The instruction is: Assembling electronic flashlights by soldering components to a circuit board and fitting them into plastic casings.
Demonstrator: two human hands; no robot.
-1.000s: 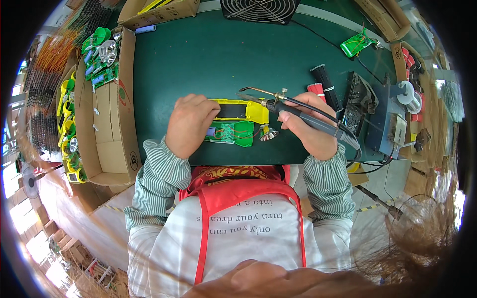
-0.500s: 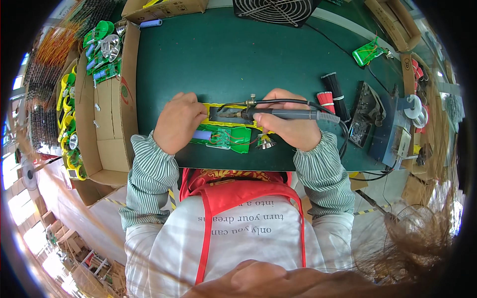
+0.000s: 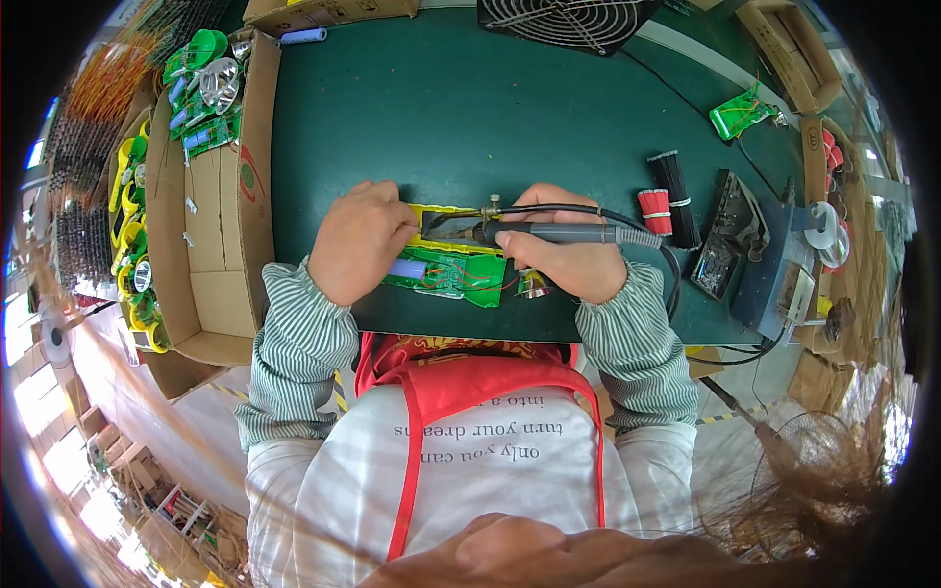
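Both hands at table's near edge – right hand (image 3: 573,260) grips soldering iron (image 3: 559,233), left hand (image 3: 361,240) pins yellow housing (image 3: 441,218)

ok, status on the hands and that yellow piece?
Left hand pins yellow housing. Right hand grips soldering iron, tip at housing. Green circuit board lies alongside. Nothing in the way.

free: green mat (image 3: 412,108) above hands | blocked: cardboard box (image 3: 221,196) left; black wire bundle (image 3: 678,181) right
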